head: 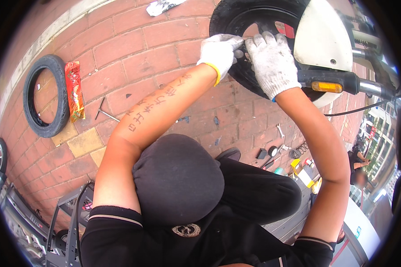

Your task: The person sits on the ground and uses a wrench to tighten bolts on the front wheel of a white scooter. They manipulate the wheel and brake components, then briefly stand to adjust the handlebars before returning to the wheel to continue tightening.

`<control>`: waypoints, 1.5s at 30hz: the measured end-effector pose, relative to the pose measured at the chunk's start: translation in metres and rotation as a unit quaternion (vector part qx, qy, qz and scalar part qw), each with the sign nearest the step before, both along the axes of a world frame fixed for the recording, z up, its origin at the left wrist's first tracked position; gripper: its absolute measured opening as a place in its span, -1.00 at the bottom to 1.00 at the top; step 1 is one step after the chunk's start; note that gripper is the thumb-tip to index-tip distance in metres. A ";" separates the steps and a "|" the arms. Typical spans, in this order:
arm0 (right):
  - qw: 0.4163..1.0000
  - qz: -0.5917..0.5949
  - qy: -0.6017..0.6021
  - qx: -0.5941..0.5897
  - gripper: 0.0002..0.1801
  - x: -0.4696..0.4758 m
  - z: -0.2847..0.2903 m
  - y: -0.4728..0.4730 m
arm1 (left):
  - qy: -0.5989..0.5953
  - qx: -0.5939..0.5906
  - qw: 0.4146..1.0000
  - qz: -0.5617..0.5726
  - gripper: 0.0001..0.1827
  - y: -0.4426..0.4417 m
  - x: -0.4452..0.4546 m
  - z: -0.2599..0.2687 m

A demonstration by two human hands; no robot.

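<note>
Both of my hands wear white knitted work gloves and meet at the rim of a scooter's front wheel (240, 16), at the top. My left hand (220, 51), its glove edged in yellow, has thumb and fingers bent close together at the rim; whether something small is between them cannot be told. Beside it, my right hand (270, 60) lies back up across the black tire and rim, its fingertips over the rim's inner edge. A white front fender (322, 36) and a fork leg with an orange reflector (326, 87) stand right of my right hand.
On the brick paving lie a loose tire (62, 96), a red wrapper (74, 90), a T-handle wrench (108, 115), an open-end wrench (280, 130), a round gauge (273, 151), a coiled hose (298, 152) and a yellow box (300, 172). A metal rack (65, 213) stands lower left. Another person (356, 160) is at the far right.
</note>
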State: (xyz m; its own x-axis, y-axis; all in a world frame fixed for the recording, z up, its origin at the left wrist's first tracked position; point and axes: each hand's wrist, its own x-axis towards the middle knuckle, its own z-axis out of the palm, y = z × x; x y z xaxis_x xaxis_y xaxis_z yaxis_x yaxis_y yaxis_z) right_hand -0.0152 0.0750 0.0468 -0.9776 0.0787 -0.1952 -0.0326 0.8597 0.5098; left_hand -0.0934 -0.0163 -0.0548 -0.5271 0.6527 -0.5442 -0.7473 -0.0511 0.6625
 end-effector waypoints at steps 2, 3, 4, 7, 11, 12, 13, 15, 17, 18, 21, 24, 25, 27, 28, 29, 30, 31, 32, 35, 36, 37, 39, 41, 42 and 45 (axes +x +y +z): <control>1.000 -0.001 -0.005 0.003 -0.70 -0.001 0.000 0.000 | 0.032 0.006 0.999 -0.014 -0.81 -0.001 -0.002 -0.001; 1.000 -0.004 -0.007 0.002 -0.70 -0.001 0.000 0.000 | 0.048 0.008 0.999 -0.021 -0.81 -0.002 -0.003 -0.002; 1.000 -0.007 -0.009 0.001 -0.70 -0.001 0.000 0.000 | 0.057 0.010 0.998 -0.021 -0.81 -0.002 -0.003 -0.002; 1.000 -0.008 -0.007 0.001 -0.70 0.000 -0.001 0.000 | 0.075 0.013 0.997 -0.033 -0.79 -0.001 -0.005 0.000; 0.999 0.018 0.018 0.021 -0.70 0.002 -0.003 0.001 | 0.068 -0.011 0.996 -0.059 -0.76 -0.004 -0.011 0.008; 1.000 0.016 0.017 0.017 -0.70 0.002 -0.003 0.001 | 0.062 -0.021 0.996 -0.060 -0.76 -0.004 -0.012 0.010; 1.000 0.013 0.015 0.014 -0.70 0.002 -0.003 0.001 | 0.072 -0.013 0.996 -0.053 -0.75 -0.003 -0.011 0.009; 1.000 0.009 0.012 0.008 -0.70 0.002 -0.003 0.001 | 0.093 0.005 0.995 -0.040 -0.73 0.003 -0.008 0.001; 1.000 0.007 0.009 0.004 -0.70 0.001 -0.003 0.001 | 0.123 -0.004 0.992 -0.040 -0.73 0.005 -0.005 -0.007; 1.000 0.004 0.007 0.003 -0.70 0.001 -0.002 0.001 | 0.138 -0.007 0.990 -0.041 -0.72 0.007 -0.005 -0.009; 1.000 -0.002 0.002 0.002 -0.70 0.000 0.001 -0.001 | 0.181 -0.036 0.982 -0.040 -0.73 0.011 -0.005 -0.011; 1.000 -0.001 0.006 0.002 -0.71 0.002 -0.001 0.001 | 0.104 0.000 0.994 -0.014 -0.75 0.011 -0.003 -0.005; 1.000 0.001 0.011 -0.001 -0.71 0.003 -0.003 0.002 | 0.104 0.004 0.994 -0.016 -0.75 0.010 -0.003 -0.003; 1.000 -0.001 0.014 -0.008 -0.72 0.004 -0.003 0.003 | 0.103 0.011 0.994 -0.019 -0.75 0.006 -0.005 0.001; 1.000 -0.005 0.011 -0.012 -0.72 0.003 -0.002 0.002 | 0.093 0.007 0.995 -0.042 -0.75 0.004 -0.006 0.003; 1.000 -0.009 0.009 -0.016 -0.72 0.003 -0.001 0.002 | 0.083 0.003 0.994 -0.064 -0.75 0.003 -0.010 0.006; 1.000 -0.009 0.012 -0.017 -0.72 0.004 -0.002 0.001 | 0.073 -0.001 0.994 -0.086 -0.75 0.000 -0.012 0.009; 1.000 -0.008 0.016 -0.017 -0.72 0.004 -0.002 0.001 | 0.072 0.003 0.993 -0.093 -0.76 -0.001 -0.013 0.008; 1.000 -0.008 0.020 -0.017 -0.72 0.004 -0.002 0.001 | 0.071 0.007 0.993 -0.099 -0.76 -0.001 -0.014 0.005; 1.000 -0.008 0.008 -0.009 -0.72 0.004 -0.001 0.000 | 0.076 0.033 0.990 -0.116 -0.77 -0.003 -0.015 -0.005; 1.000 -0.008 0.012 -0.013 -0.71 0.004 -0.003 0.000 | 0.081 0.033 0.989 -0.118 -0.77 -0.004 -0.016 -0.005; 1.000 -0.004 0.016 -0.014 -0.72 0.004 -0.003 0.001 | 0.087 0.033 0.988 -0.119 -0.77 -0.004 -0.016 -0.004; 1.000 0.005 0.025 -0.017 -0.73 0.005 -0.004 0.002 | 0.058 0.017 0.992 -0.114 -0.77 -0.005 -0.015 0.003; 0.999 0.014 0.031 -0.013 -0.74 0.006 -0.004 0.003 | 0.053 0.006 0.992 -0.114 -0.76 -0.004 -0.015 0.004; 0.999 0.019 0.034 -0.013 -0.74 0.006 -0.004 0.002 | 0.062 0.002 0.991 -0.116 -0.76 -0.001 -0.014 0.002; 1.000 0.014 0.023 -0.014 -0.75 0.006 -0.004 0.004 | 0.071 -0.002 0.992 -0.104 -0.73 0.002 -0.011 0.001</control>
